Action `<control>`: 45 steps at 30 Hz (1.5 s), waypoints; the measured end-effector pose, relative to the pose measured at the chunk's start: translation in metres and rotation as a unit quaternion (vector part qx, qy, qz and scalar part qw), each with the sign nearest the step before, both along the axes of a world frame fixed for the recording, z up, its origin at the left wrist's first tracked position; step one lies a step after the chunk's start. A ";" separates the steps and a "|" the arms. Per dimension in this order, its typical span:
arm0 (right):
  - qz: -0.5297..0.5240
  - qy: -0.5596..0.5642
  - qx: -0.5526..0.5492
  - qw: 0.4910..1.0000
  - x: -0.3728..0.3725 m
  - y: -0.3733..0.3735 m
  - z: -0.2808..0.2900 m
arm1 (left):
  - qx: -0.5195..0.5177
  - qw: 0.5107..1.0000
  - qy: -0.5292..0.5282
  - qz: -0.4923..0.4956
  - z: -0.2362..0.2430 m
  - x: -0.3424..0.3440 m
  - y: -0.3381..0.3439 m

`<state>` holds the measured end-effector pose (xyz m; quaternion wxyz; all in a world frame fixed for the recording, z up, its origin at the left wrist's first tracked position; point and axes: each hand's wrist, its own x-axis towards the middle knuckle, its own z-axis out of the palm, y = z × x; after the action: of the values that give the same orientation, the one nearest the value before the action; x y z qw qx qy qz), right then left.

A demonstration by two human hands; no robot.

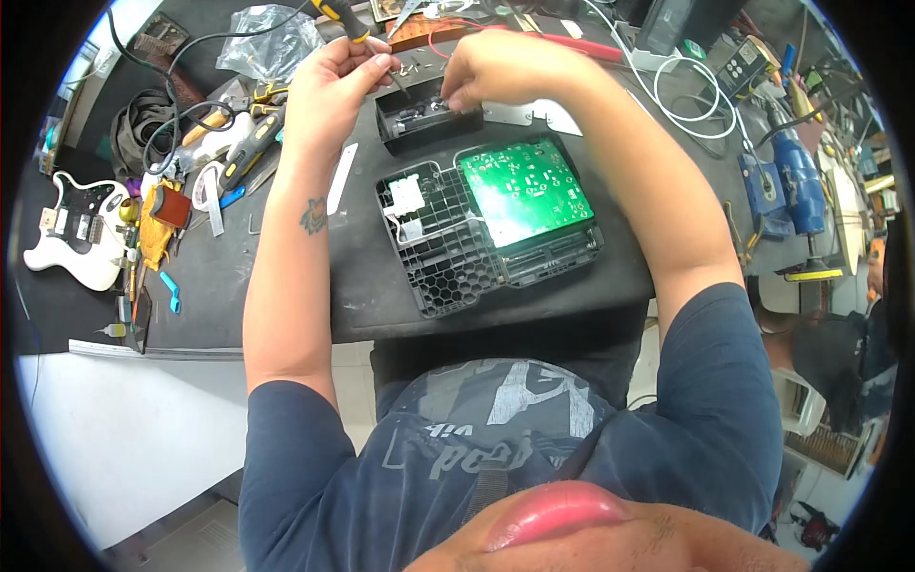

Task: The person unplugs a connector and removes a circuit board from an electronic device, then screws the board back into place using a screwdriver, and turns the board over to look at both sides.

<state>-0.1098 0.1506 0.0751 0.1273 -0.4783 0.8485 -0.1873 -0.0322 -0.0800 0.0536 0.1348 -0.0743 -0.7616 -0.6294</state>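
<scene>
Tools, cables and loose parts crowd the far edge and both ends of a dark counter [362, 305], whose near edge runs just in front of the person's body. Up toward the far edge, the left hand [324, 91] has its thumb and fingers drawn nearly together on a screwdriver [340, 14], the yellow-and-black handle rising above them and the thin shaft slanting down into an open black box [429, 136]. The right hand [496, 71] bends over the right end of that box, fingers curled and tips close together at its rim; whether they pinch a small part cannot be told. A few small screws [410, 70] lie just beyond the box. Between it and the counter's near edge sits a black plastic housing [434, 257] with a honeycomb grid, bearing a green circuit board [524, 195]. Toward the left end lies a white guitar-shaped body [81, 234], and a clear plastic bag [272, 38] rests near the far edge. Toward the right end are a coiled white cable [686, 105] and a blue tool [799, 181]. Pale floor tiles [356, 391] show below the near edge.
</scene>
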 end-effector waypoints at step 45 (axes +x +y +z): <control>-0.409 0.171 0.116 0.889 0.213 0.019 -0.008 | -0.595 0.786 -0.089 0.140 0.035 0.057 -0.011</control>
<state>0.1035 0.1693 0.0670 -0.0531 -0.0950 0.9933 -0.0386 0.0250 -0.0913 0.0885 0.0826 0.0241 -0.9959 -0.0295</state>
